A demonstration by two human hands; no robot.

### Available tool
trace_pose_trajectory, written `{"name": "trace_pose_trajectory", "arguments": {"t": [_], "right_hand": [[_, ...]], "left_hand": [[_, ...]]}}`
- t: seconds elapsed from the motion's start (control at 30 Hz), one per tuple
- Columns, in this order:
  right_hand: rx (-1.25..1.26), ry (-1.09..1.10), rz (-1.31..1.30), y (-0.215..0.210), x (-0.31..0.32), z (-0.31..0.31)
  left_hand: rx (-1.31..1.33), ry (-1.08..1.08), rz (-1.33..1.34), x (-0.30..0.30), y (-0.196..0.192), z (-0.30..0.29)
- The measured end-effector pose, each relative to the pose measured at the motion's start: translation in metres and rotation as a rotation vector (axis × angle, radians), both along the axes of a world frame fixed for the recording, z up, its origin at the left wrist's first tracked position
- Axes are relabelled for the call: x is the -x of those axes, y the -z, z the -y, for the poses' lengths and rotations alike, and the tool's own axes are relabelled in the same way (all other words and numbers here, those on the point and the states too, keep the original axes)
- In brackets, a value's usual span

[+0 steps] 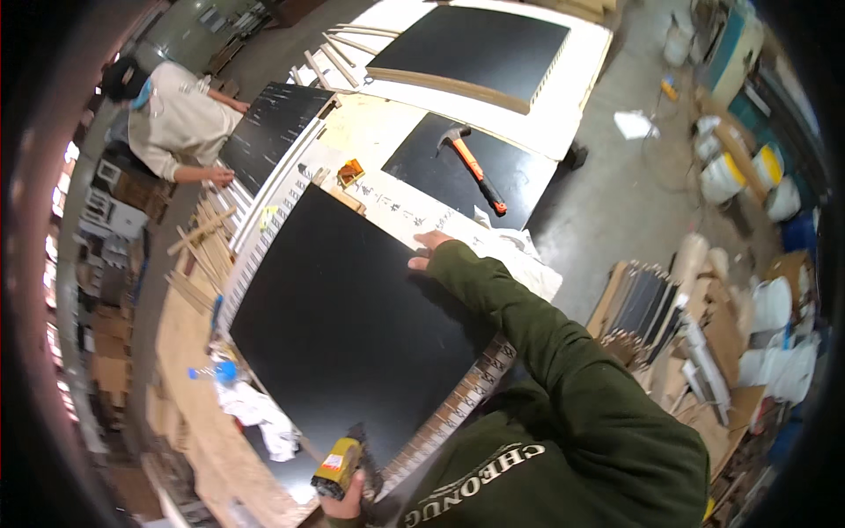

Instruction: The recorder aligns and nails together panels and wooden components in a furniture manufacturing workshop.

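Note:
A large black panel lies on the worktable in front of me. At its near left corner my left hand grips a yellow-and-black tool with a red and white label; its exact kind I cannot make out. My right hand reaches across to the panel's far right edge, thumb and fingers apart, resting at that edge. Along the panel's near side runs a strip with scale marks. A claw hammer with an orange and black handle lies on another black board beyond my right hand.
At the far left another person handles a dark board. Thin wooden strips, a white cloth and a blue-capped bottle lie on the left. A black-topped panel stack stands at the back; buckets line the right.

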State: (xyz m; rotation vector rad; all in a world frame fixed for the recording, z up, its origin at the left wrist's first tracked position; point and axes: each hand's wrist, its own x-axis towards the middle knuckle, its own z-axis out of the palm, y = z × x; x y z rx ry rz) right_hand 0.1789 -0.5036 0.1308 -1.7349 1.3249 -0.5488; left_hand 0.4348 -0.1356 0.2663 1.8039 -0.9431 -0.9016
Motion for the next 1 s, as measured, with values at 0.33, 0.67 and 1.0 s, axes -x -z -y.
{"name": "trace_pose_trajectory", "arguments": {"t": [0.33,0.67,1.0], "right_hand": [[-0.283,-0.238,-0.035,-0.01,0.003,0.045],[-0.163,-0.163,0.188,0.026,-0.002,0.04],[-0.052,-0.02,0.348,0.031,-0.005,0.037]], "left_hand": [[-0.319,0.046,0.14,0.095,-0.08,0.175],[-0.422,0.041,0.177,0.102,-0.059,0.307],[-0.442,0.034,0.185,0.088,-0.019,0.377]]}}
